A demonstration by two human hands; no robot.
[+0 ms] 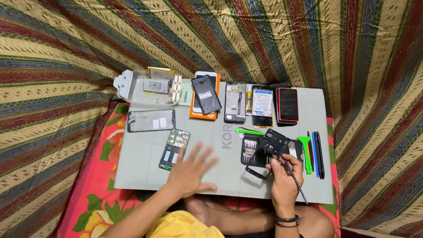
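I see the black phone frame piece (274,142) tilted up at the mat's right side, pinched with a thin dark tool (295,180) that slants down toward the near edge, over the open black tool case (249,150).

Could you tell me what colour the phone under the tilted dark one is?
Orange phone, seen in the head view.

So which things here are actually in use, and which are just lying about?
In use:
- right hand holding a thin dark tool
- black phone frame
- left hand flat on the grey mat

Lying about:
- open phone with green board
- red phone
- green pry tool
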